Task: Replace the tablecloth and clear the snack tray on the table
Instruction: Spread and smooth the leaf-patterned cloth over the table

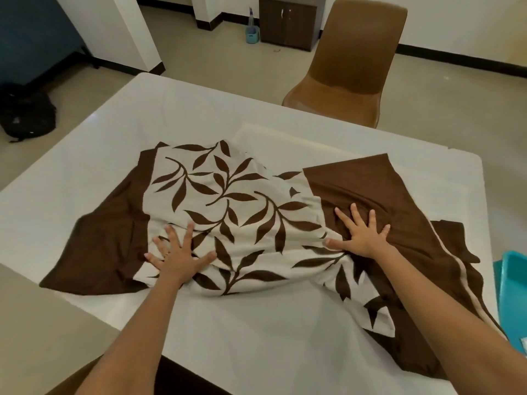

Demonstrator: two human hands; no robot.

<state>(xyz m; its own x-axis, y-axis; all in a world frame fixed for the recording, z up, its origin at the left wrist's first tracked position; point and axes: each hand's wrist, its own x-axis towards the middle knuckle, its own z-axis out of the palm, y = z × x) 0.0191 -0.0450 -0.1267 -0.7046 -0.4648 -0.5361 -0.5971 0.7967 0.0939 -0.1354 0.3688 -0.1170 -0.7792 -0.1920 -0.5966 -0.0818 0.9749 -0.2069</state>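
Observation:
A brown and cream tablecloth [242, 212] with a leaf print lies rumpled and partly spread across the middle of the white table [114, 143]. My left hand [178, 256] rests flat on its cream leaf part, fingers spread, a ring on one finger. My right hand [360, 233] presses flat on the plain brown band to the right, fingers spread too. Neither hand grips the cloth. The cloth's right end hangs over the table's near right edge. A teal tray [512, 292] shows only partly at the right border, its contents mostly out of view.
A brown plastic chair [348, 69] stands at the table's far side. Behind it is a dark wooden cabinet [288, 21] with a blue bucket [252, 34] beside it. A black bag [27, 115] lies on the floor at the left.

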